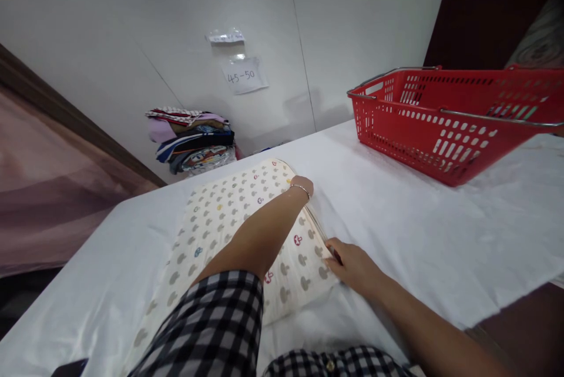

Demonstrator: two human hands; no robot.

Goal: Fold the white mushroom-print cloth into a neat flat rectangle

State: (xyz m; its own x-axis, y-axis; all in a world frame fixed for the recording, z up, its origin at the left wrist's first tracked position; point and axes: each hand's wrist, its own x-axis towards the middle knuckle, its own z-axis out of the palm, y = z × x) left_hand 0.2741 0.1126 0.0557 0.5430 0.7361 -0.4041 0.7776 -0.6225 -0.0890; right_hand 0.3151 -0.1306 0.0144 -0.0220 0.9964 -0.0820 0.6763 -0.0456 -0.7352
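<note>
Cream cloth w/ small mushroom print (229,212) lies flat on the white-covered table (440,230), running from abt 7 o'clock near the person up to 12 o'clock at mid-frame. Left hand (302,185) reaches across the cloth to its far right corner, at abt 12 o'clock; only the back of the hand and wrist show, w/ a thin bracelet, so can't tell if the fingers are apart or pinching the fabric, tho the hand sits right at the cloth edge. Left forearm lies over the cloth's middle, checked sleeve at the elbow. Right hand (352,265) is at abt 5 o'clock from the left one, on the cloth's right edge nearer the person; fingers look together, tips pressed onto or nipping the hem, exact grip not clear. Cloth's right edge runs straight between the two hands. Red plastic basket (449,130) w/ metal handles stands on the table at abt 2 o'clock, well apart from both hands. Stack of folded clothes (194,139) sits at abt 11 o'clock by the wall, beyond the cloth's far end. Paper note reading "45-50" (244,76) is stuck on the wall above the stack.
</note>
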